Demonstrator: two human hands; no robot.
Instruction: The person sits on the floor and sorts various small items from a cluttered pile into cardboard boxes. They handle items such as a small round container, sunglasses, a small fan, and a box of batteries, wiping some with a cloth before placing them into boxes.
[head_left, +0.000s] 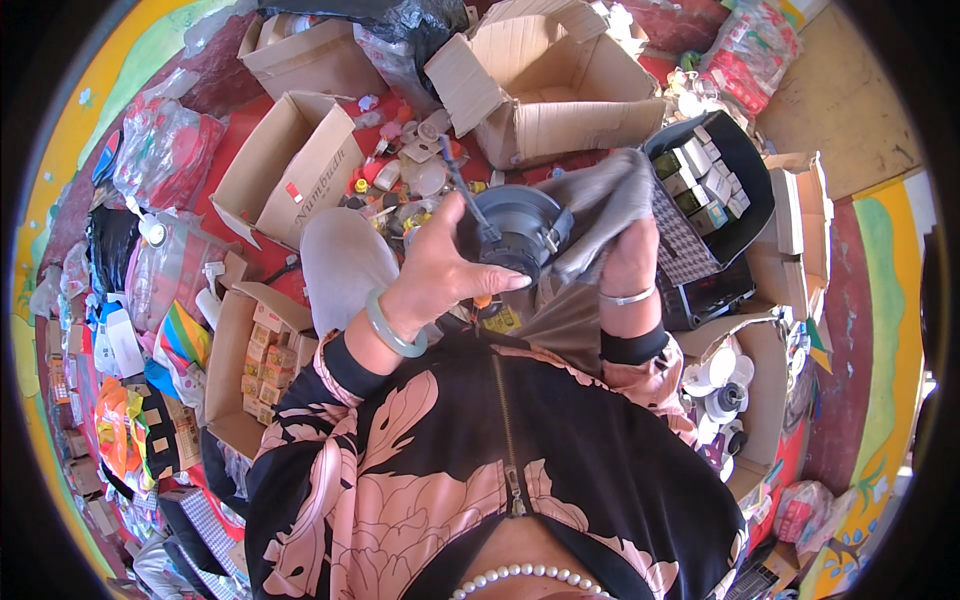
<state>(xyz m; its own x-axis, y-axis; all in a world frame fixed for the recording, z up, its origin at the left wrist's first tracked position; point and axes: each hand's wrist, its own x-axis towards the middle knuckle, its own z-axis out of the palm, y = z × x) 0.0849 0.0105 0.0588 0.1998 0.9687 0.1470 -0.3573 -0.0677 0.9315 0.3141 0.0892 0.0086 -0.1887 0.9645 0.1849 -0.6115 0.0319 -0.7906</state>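
From here I see the left hand (pixel 432 262) gripping a hard, dark-grey, round device (pixel 527 218); it sits between both hands, left nearer, narrower end toward the wearer. Right hand (pixel 633 258) clutches a soft grey cloth (pixel 608 192) just beside the device; contact unclear.

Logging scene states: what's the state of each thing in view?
left hand: closed on dark round device
right hand: gripping grey cloth
dark round device: held
grey cloth: bunched
top box: open
lower-left box: open, part-filled
black bin: open, holding cartons
jacket: zipped partway
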